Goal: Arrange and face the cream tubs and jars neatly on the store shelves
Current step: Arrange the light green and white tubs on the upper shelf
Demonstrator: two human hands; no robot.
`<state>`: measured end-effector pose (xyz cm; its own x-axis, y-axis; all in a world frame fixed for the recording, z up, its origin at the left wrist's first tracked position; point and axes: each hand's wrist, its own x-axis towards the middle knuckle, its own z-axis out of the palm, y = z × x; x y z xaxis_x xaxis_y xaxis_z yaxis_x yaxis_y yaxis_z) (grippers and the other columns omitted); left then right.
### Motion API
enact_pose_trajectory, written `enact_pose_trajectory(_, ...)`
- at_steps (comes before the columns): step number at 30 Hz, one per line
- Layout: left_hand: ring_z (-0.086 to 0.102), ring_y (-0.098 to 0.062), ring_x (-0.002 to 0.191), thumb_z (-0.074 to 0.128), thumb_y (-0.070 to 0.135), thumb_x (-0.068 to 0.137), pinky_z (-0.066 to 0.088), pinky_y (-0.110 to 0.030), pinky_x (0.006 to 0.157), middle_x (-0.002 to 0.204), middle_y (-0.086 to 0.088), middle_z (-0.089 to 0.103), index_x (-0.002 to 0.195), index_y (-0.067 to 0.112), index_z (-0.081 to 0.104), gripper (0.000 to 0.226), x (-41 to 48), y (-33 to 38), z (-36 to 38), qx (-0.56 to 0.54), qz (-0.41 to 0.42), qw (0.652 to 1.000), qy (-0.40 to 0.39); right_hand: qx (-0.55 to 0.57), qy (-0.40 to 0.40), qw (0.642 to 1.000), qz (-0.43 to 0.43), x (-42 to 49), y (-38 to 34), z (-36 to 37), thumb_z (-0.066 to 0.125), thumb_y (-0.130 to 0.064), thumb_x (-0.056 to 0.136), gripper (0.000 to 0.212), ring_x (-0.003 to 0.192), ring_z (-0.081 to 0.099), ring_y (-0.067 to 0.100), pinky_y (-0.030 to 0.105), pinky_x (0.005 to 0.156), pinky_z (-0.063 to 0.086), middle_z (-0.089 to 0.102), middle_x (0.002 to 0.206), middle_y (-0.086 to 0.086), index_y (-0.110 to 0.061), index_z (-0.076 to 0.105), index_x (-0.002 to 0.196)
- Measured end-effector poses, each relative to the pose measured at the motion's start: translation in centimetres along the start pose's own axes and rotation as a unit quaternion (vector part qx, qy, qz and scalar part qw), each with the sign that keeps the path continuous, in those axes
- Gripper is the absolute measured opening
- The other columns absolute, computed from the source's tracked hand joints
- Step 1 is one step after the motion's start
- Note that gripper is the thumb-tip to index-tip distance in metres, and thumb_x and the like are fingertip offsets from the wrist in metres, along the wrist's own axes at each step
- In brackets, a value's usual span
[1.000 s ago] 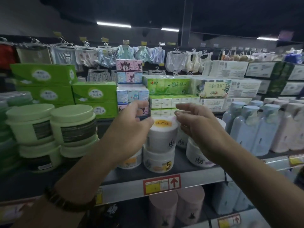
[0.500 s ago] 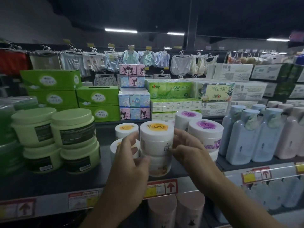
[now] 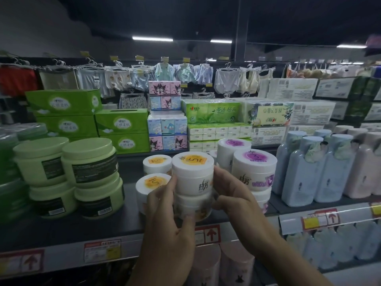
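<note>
My left hand [image 3: 165, 223] and right hand [image 3: 233, 195] clamp the stack [image 3: 192, 195] from both sides, fingers curled round it, probably to square the top tub [image 3: 192, 172] over the lower one, label forward. It stands at the shelf [image 3: 61, 230] front, between orange tubs [image 3: 153, 181] and purple tubs [image 3: 254, 168].
</note>
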<state>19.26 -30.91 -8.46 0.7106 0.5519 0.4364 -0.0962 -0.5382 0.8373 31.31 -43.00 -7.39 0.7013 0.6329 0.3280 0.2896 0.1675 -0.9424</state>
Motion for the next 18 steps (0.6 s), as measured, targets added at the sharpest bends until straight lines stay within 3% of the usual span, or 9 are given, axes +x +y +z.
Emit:
enact_pose_trajectory(2,0.040,0.002,0.140,0.067,0.012,0.097,0.041,-0.034,0.116,0.147,0.029,0.032,0.149,0.054,0.034,0.074,0.2,-0.1,-0.3,0.010,-0.001,1.000,-0.007,0.010,-0.001,1.000,-0.001,-0.2,0.3,0.1,0.050,0.005,0.063,0.092,0.142,0.055,0.005,0.023,0.108,0.050,0.065,0.148,-0.011,-0.018,0.054,0.152)
enact_pose_trajectory(4,0.045,0.013,0.129,0.066,0.012,0.098,0.044,-0.025,0.106,0.147,0.032,0.034,0.155,0.047,0.036,0.073,0.3,0.0,-0.5,0.005,-0.006,1.000,-0.013,0.022,0.006,1.000,-0.001,-0.5,0.6,0.2,0.051,0.004,0.062,0.094,0.142,0.054,0.004,0.019,0.106,0.050,0.063,0.149,-0.011,-0.018,0.052,0.154)
enact_pose_trajectory(7,0.052,0.020,0.112,0.065,0.008,0.098,0.047,-0.016,0.088,0.144,0.032,0.042,0.150,0.047,0.041,0.070,0.5,0.0,-0.8,-0.020,-0.022,0.999,-0.024,0.022,0.019,1.000,-0.012,-1.0,0.8,0.4,0.054,0.001,0.062,0.095,0.145,0.051,0.004,0.027,0.115,0.047,0.061,0.152,-0.011,-0.017,0.050,0.156)
enact_pose_trajectory(12,0.057,0.020,0.106,0.065,0.007,0.098,0.047,-0.015,0.082,0.127,0.030,0.059,0.139,0.049,0.046,0.062,0.6,0.0,-0.9,-0.047,-0.043,0.997,-0.036,0.017,0.019,1.000,-0.018,-1.8,1.1,0.8,0.055,0.002,0.066,0.097,0.147,0.049,0.005,0.039,0.122,0.042,0.057,0.156,-0.013,-0.019,0.045,0.160)
enact_pose_trajectory(15,0.060,0.016,0.103,0.064,0.008,0.099,0.048,-0.017,0.081,0.114,0.019,0.068,0.135,0.055,0.045,0.062,0.7,-0.3,-1.1,-0.042,-0.053,0.997,-0.043,0.041,0.010,0.999,-0.007,-2.2,1.1,1.1,0.056,0.002,0.066,0.096,0.142,0.053,0.002,0.024,0.108,0.053,0.059,0.153,-0.015,-0.022,0.045,0.159)
enact_pose_trajectory(18,0.063,0.010,0.104,0.063,0.011,0.101,0.049,-0.023,0.086,0.117,0.012,0.071,0.136,0.062,0.042,0.066,0.8,-0.7,-1.2,-0.037,-0.057,0.996,-0.050,0.057,0.008,0.998,-0.015,-2.6,0.8,1.3,0.055,0.005,0.067,0.090,0.135,0.059,0.001,0.018,0.096,0.056,0.066,0.146,-0.016,-0.024,0.051,0.152)
